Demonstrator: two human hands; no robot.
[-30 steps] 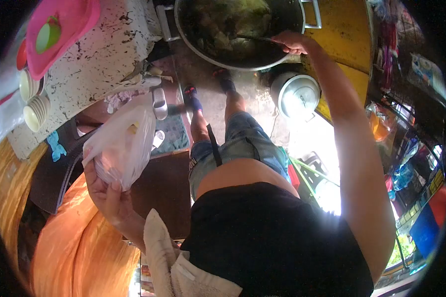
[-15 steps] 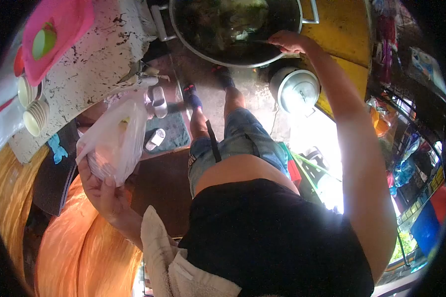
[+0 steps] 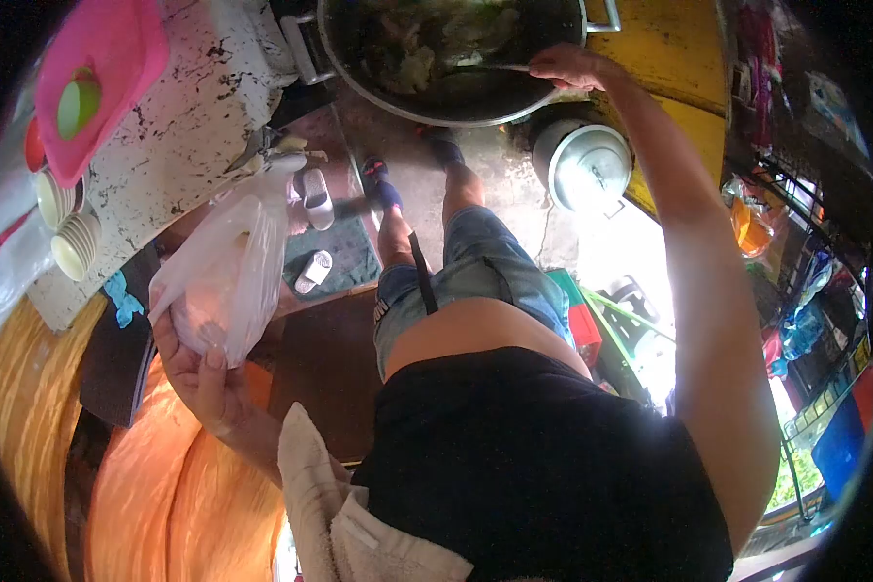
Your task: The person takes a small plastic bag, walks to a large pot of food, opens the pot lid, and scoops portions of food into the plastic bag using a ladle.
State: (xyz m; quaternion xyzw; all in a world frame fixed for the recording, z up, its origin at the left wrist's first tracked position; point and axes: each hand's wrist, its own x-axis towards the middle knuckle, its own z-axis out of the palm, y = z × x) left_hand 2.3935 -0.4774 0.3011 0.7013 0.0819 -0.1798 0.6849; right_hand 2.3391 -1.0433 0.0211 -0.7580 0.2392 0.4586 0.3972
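Head view: left hand (image 3: 200,376) grips one plastic bag (image 3: 225,276); right hand (image 3: 574,66) holds one utensil (image 3: 502,67) in one pot (image 3: 456,122).

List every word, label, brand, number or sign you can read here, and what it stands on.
No text can be read for certain.
Shorts: pale marks like letters by one leg, too small to read.
Packet at the upper right: any print is too blurred to read.

A chipped white surface (image 3: 209,107) is filling the upper left, and a scuffed yellow panel (image 3: 664,58) the upper right. Strong light (image 3: 616,247) is flooding the grey floor (image 3: 514,194) right of centre, while a dark wire rack (image 3: 832,396) is lining the right side.
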